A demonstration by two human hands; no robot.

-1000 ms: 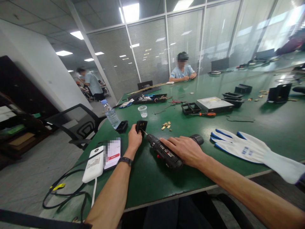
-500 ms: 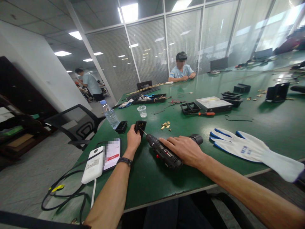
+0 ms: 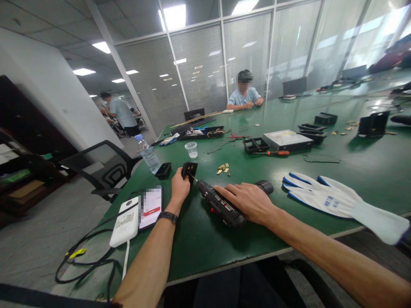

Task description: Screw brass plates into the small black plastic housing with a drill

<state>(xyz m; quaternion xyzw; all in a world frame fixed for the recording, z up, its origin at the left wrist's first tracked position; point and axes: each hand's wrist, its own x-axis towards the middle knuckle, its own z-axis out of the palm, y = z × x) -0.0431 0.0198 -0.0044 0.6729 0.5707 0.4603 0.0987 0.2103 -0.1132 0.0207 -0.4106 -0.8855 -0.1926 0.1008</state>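
My left hand (image 3: 180, 187) is closed round a small black plastic box (image 3: 190, 170), tilted up off the green table, with bits of brass colour on its face. My right hand (image 3: 250, 201) grips a black cordless drill (image 3: 220, 204) by its handle, the drill lying sideways above the table. Its thin bit points left and meets the face of the box; whether it sits in a screw I cannot make out. Just beyond the drill lies a small heap of brass pieces (image 3: 222, 169). Another black box (image 3: 163, 170) stands to the left of my left hand.
A water bottle (image 3: 148, 154) and a clear plastic cup (image 3: 191, 149) stand behind my left hand. On the left lie a phone (image 3: 151, 207) and a white power bank (image 3: 126, 222) with cables. A glove (image 3: 324, 196), a screwdriver (image 3: 279, 153) and black trays (image 3: 257, 145) lie rightward. A co-worker (image 3: 244, 96) sits opposite.
Almost nothing differs. Both hands, the drill and the black box keep their places, with the bit still against the box.
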